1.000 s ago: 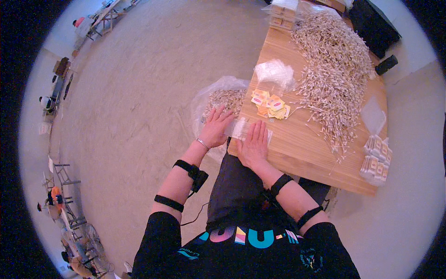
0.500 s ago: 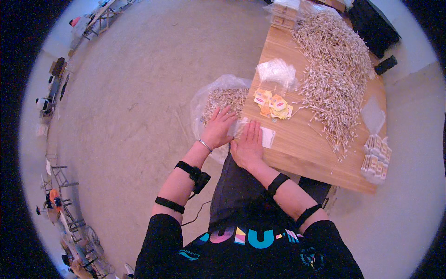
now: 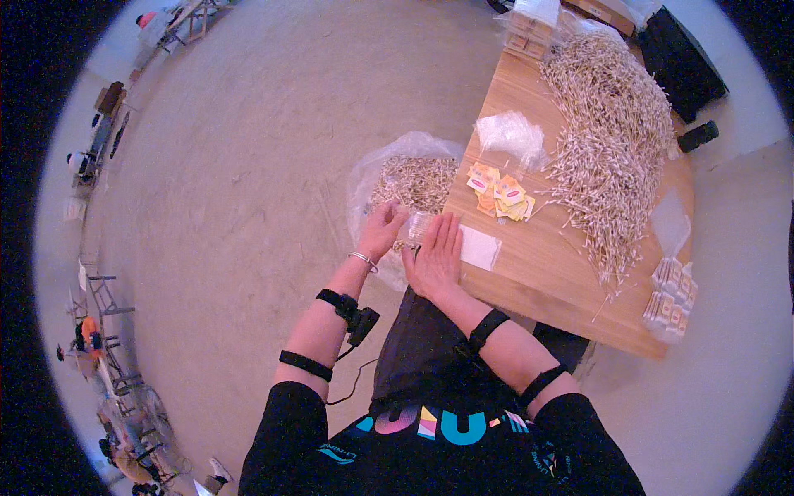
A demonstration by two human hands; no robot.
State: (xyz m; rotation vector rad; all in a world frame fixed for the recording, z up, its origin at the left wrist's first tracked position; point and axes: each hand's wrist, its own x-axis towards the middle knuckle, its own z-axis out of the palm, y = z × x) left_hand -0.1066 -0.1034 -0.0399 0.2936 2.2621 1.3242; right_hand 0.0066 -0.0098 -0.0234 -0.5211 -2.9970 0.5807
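A small clear plastic bag of cotton swabs [image 3: 417,226] lies between my hands at the table's left edge. My left hand [image 3: 380,235] has its fingers bent closed on the left end of this bag; the fingertips show only partly. My right hand [image 3: 435,258] lies with fingers stretched out, its fingertips against the bag's right side and the table edge. Right beside those fingers is a flat white packet [image 3: 480,249]. Beyond the hands, a large clear sack [image 3: 361,178] holds many loose cotton swabs [image 3: 418,178].
On the wooden table [image 3: 542,269] lie yellow and orange cards [image 3: 506,197], a stack of clear bags [image 3: 513,139] and a big heap of cotton swabs [image 3: 612,140]. Filled packets [image 3: 672,298] sit at the right edge. A black case [image 3: 682,64] stands at the far right.
My left hand's spread fingers have bent and closed on the bag's left end. My right hand has shifted slightly left and down. The table appears farther right in view.
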